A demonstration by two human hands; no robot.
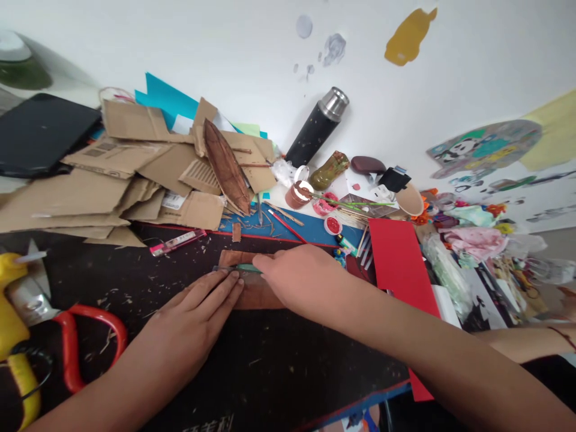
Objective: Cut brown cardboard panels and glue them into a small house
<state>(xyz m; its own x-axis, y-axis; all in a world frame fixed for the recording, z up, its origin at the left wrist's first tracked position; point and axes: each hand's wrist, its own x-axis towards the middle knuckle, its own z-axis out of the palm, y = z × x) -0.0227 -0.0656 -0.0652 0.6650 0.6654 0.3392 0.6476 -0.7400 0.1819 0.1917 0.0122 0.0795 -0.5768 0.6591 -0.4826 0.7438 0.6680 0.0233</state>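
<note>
Head view: the right hand (306, 276) grips a slim green tool (246, 267), apparently a craft knife, its fingers closed around the handle. The left hand (198, 318) lies flat with fingers extended and close together, fingertips on the brown sheet (256, 297) beside the tool's forward end. The sheet lies on the black work surface (270, 366) beneath both hands, its right end hidden by the right hand.

Assessment: the step in hand appears to be cutting or scoring the sheet. The next move calls for a steady draw of the tool, firm pressure from the left hand, and fingertips clear of the edge; whether the blade is engaged cannot be told.

Materials: the sheet is thin, matte and roughly rectangular, with faint creasing. A small brown offcut (236, 232) of like colour lies just beyond it. Further back, a brown pointed-oval piece (226, 165), wrinkled and glossier, rests against corrugated cardboard (85, 195) stacked in uneven flats. Smooth, curved red handles (119, 330) lie left of the left hand. Fine straw-like scraps litter the surface.
</note>
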